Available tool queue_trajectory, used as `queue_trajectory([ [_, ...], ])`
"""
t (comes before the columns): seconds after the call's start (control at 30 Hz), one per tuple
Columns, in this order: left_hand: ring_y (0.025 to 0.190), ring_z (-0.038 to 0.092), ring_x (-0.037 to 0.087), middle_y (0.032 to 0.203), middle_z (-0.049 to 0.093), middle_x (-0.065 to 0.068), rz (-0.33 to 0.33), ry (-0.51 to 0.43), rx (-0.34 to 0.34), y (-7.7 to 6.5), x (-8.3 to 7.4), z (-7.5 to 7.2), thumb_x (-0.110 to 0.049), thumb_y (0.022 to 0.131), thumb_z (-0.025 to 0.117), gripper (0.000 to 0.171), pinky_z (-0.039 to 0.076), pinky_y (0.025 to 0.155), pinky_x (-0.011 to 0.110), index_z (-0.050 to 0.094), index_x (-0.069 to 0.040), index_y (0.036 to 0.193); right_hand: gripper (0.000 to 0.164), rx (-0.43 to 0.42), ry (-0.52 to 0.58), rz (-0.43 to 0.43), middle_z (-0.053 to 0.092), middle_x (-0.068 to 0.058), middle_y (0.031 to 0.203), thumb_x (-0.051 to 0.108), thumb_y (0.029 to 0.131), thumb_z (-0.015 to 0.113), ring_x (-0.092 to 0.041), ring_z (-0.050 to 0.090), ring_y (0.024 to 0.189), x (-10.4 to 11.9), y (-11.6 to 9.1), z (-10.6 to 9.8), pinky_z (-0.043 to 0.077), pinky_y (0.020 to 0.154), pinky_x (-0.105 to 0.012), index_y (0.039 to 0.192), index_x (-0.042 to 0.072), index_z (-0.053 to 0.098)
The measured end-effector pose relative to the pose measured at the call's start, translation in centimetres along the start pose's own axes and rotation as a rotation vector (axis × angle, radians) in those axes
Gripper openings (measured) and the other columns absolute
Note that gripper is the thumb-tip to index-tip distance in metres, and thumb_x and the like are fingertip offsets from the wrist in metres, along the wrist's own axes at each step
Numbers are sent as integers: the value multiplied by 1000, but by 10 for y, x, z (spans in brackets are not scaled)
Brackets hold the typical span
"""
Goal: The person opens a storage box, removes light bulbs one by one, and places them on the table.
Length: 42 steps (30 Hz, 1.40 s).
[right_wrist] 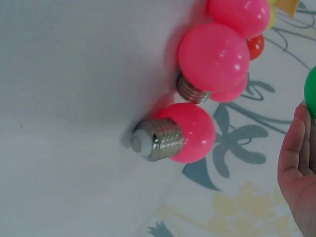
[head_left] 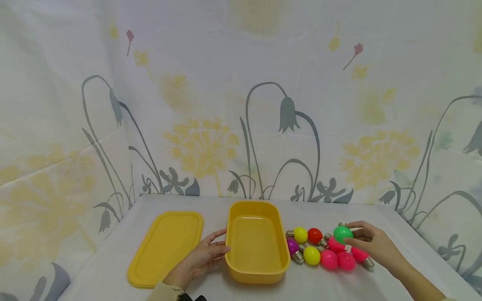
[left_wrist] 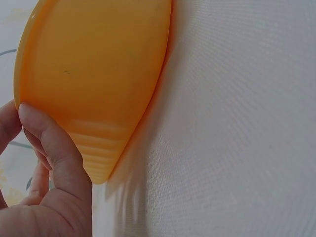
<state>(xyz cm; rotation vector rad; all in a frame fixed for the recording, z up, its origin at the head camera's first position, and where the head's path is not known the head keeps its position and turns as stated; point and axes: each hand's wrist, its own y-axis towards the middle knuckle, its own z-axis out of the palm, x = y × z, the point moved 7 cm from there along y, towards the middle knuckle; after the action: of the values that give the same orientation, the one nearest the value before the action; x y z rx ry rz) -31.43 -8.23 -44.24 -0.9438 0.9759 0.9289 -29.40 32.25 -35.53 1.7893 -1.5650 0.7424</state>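
In the head view a deep yellow box point(head_left: 257, 274) stands with its inside bare. My left hand point(head_left: 206, 254) holds its left side, and the left wrist view shows the thumb point(left_wrist: 42, 123) and fingers at the rim of the box point(left_wrist: 98, 59). My right hand point(head_left: 370, 242) pinches a green light bulb point(head_left: 342, 234) by its round part, above a group of bulbs. Only an edge of that green bulb point(right_wrist: 311, 91) shows in the right wrist view. Below it lie several pink bulbs point(head_left: 346, 261), one pink bulb point(right_wrist: 195, 133) with its metal screw base facing the camera.
Left of the box lies a flat yellow lid point(head_left: 169, 244). Between box and right hand are two yellow bulbs point(head_left: 311, 255), a red bulb point(head_left: 314, 235) and a purple bulb point(head_left: 292, 246). A flower-patterned cloth point(head_left: 226, 104) hangs behind the white table point(head_left: 316, 288).
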Motion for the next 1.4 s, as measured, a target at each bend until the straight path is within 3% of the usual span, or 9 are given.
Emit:
queue_trajectory([
  [0.47,76,61,12,106,59,9,-4,6,-8,-1,-1,1,-4,84,67,69,52,69,23,30,-4,143,58,-28,-60,121,62,-15,105,37,88,63,-25,57,93,-48,14,-15,47,77,-44,128,-1,46],
  [0.87,76,61,12,106,59,10,-6,5,-7,-2,-2,1,-3,84,67,69,52,70,23,30,-4,143,60,24,-50,200,61,-16,101,35,87,64,-29,56,94,-67,27,-8,46,75,-43,125,-7,45],
  [1.13,77,61,12,106,58,10,1,6,-3,-2,-2,2,-3,84,66,69,52,69,23,30,-4,143,61,63,-75,244,55,-32,110,36,87,62,-42,52,100,-79,33,-5,46,77,-51,124,-9,44],
  [1.4,76,61,12,107,59,10,-2,5,0,-2,-2,1,-3,84,67,69,52,69,23,30,-4,143,55,81,-70,238,60,-22,101,29,86,65,-31,56,92,-88,40,3,49,72,-39,120,-11,47],
])
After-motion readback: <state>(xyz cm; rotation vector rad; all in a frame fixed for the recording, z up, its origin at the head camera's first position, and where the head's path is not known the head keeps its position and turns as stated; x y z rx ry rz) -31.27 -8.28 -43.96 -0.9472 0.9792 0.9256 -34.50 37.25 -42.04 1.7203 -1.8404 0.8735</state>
